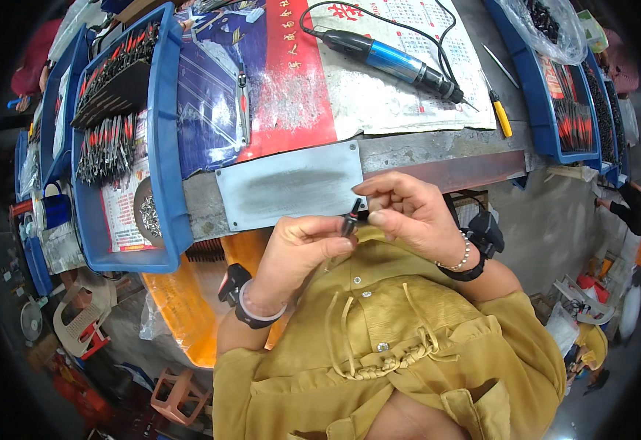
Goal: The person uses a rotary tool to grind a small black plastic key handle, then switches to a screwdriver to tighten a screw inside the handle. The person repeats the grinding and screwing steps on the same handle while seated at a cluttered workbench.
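Observation:
In front of my chest, my left hand (309,248) pinches a small dark part (350,218) with a red band between thumb and fingertips. It points up and slightly to the right. My right hand (410,207) is close beside its upper end, fingers bent and thumb apart from the index finger. I see nothing held in it. Just beyond my hands lies a pale metal plate (291,166) with a dark smudge, fixed at the bench edge. Farther off, a slim dark tool with a silver shaft (244,110) rests on the poster.
At left, a blue bin (165,147) holds many black and red parts (109,147) and a round dish of small silver pieces (148,209). A blue and black corded power screwdriver (394,61) lies on the paper, with a yellow-handled screwdriver (501,116) nearby. Another blue bin (548,103) stands right.

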Tool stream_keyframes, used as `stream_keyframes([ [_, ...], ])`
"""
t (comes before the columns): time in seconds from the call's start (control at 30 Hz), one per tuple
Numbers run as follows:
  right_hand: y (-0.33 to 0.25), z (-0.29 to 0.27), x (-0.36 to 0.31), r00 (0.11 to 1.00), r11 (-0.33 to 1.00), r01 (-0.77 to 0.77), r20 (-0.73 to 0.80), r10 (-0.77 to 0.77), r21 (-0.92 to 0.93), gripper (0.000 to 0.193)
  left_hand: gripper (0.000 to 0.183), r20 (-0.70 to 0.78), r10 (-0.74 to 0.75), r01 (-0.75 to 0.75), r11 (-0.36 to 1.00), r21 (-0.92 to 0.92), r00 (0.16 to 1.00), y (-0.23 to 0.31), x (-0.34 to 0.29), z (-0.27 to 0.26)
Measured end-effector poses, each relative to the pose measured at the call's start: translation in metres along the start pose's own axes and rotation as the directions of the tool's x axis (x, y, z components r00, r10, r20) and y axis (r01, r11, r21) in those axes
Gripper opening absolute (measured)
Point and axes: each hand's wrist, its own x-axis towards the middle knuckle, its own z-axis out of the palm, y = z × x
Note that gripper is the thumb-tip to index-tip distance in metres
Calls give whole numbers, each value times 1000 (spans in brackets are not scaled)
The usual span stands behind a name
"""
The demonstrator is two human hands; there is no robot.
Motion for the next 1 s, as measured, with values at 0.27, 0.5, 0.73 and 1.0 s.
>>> stream_keyframes([
  [0.27,13,8,-4,982,968,-122,166,86,221,20,26,18,-37,37,998,45,999,13,-28,17],
  [0.5,25,16,-7,978,971,-137,180,101,197,23,45,258,-270,353,858,-374,928,9,-26,15],
  [0.73,23,16,-6,986,980,-139,116,123,142,24,42,257,-296,391,750,-534,920,1,-25,19],
  [1.0,26,24,-3,1000,1000,-1,17,1,29,26,34,208,-266,337,772,-539,941,0,-23,26],
])
